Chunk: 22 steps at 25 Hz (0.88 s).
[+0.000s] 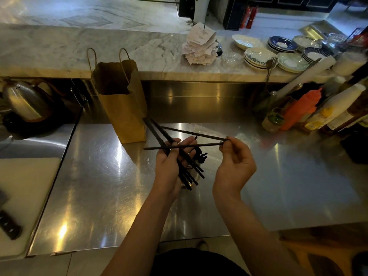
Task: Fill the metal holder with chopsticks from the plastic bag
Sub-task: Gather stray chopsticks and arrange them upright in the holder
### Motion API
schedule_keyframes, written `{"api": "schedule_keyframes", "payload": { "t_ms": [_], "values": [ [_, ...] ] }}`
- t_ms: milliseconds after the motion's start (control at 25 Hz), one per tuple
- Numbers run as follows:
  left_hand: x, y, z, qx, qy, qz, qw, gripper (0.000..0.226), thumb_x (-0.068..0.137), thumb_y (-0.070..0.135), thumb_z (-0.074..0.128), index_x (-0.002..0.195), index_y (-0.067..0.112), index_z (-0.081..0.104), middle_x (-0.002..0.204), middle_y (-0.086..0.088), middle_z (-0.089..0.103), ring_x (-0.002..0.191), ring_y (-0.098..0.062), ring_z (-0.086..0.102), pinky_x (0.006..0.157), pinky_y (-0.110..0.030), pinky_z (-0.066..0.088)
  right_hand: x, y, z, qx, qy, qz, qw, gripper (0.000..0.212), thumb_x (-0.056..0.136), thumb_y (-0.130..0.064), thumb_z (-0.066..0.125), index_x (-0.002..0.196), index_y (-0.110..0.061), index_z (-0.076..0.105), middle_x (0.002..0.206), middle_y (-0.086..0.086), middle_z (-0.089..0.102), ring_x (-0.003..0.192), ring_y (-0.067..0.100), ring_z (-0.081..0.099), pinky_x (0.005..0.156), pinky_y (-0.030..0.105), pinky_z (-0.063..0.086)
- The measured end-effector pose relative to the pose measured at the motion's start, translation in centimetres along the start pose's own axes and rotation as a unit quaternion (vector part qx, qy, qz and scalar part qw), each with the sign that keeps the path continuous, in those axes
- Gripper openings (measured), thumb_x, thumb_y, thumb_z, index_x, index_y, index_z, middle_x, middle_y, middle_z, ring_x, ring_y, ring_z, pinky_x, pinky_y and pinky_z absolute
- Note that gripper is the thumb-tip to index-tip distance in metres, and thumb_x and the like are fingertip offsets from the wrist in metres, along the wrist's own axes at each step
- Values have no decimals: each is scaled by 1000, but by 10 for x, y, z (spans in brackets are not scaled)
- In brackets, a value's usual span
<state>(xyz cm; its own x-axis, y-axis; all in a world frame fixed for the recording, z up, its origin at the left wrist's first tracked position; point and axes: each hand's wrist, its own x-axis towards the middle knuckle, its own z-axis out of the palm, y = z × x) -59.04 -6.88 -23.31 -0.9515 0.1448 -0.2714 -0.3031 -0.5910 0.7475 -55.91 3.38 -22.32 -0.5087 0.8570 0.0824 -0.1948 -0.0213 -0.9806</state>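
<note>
My left hand [169, 166] grips a bundle of several black chopsticks [157, 132] that slants from upper left to lower right above the steel counter. My right hand [235, 162] pinches the ends of two more black chopsticks [191, 133], which fan out leftward across the bundle. Just below and behind both hands stands the metal holder [196, 175], mostly hidden, with a few black chopstick tips [203, 156] poking out of it. No plastic bag is visible.
A brown paper bag [121, 100] stands open behind my left hand. A kettle [25, 102] sits far left, a white cutting board [25, 196] with a knife [9, 226] at near left. Sauce bottles [302, 108], stacked plates [258, 56] and a receipt spike [201, 44] fill the right and back ledge.
</note>
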Motion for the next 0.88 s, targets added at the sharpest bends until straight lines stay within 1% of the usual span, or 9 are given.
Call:
{"api": "schedule_keyframes", "payload": {
  "t_ms": [80,160,280,400,520,640,680,800,880],
  "values": [
    [-3,0,2,3,5,-5,1000,23,105,10,33,105,2,54,114,-18,70,107,-29,68,93,-36,55,5,1,0,17,37,17,999,18,90,2,60,96,-13,69,85,-4,69,78,5,69,78,24,57],
    [-8,0,4,-15,8,-14,1000,22,105,13,34,105,3,53,115,-19,69,106,-28,69,92,-36,56,13,0,1,29,69,19,997,19,90,2,60,96,-14,69,89,0,70,81,6,69,78,23,56],
    [-10,2,5,-51,28,-19,998,17,104,15,36,108,6,49,116,-18,70,106,-27,69,90,-35,57,15,-6,2,23,74,-12,997,16,90,1,61,100,-9,69,94,7,70,90,15,70,82,24,57],
    [-9,3,4,-66,56,-21,996,19,103,14,39,111,4,54,117,-16,69,104,-25,70,86,-32,58,5,-9,-1,-20,11,-93,995,17,89,0,62,98,-13,68,92,0,69,92,15,67,84,24,55],
    [-4,4,0,-99,70,-37,992,32,103,16,40,125,-4,51,119,-18,68,101,-23,70,79,-29,59,-10,-5,-8,-40,-72,-146,986,18,87,3,63,96,-12,67,91,-2,67,90,12,65,82,22,52],
    [-2,6,0,-154,65,-47,985,30,104,19,35,125,1,47,122,-21,65,108,-27,67,89,-37,55,-21,3,-17,-73,-154,-185,968,20,85,6,63,96,-11,67,93,-4,66,90,8,64,82,19,51],
    [-2,7,-1,-161,65,-45,984,29,105,19,34,124,4,48,124,-20,65,109,-26,67,90,-37,55,-25,8,-20,-90,-183,-195,960,19,86,5,64,97,-10,67,94,-6,66,91,5,64,82,18,51],
    [0,10,-1,-175,71,-16,982,35,106,19,31,134,3,43,126,-18,64,105,-24,70,81,-29,59,-30,21,-31,-139,-243,-179,943,16,87,-6,64,99,-16,67,95,-14,65,91,3,65,82,19,53],
    [0,10,-1,-154,79,4,985,34,105,18,31,135,3,42,122,-16,66,101,-22,71,80,-27,59,-29,29,-34,-161,-271,-155,936,19,86,-5,67,98,-19,69,93,-14,67,90,4,66,80,22,55]
  ]
}}
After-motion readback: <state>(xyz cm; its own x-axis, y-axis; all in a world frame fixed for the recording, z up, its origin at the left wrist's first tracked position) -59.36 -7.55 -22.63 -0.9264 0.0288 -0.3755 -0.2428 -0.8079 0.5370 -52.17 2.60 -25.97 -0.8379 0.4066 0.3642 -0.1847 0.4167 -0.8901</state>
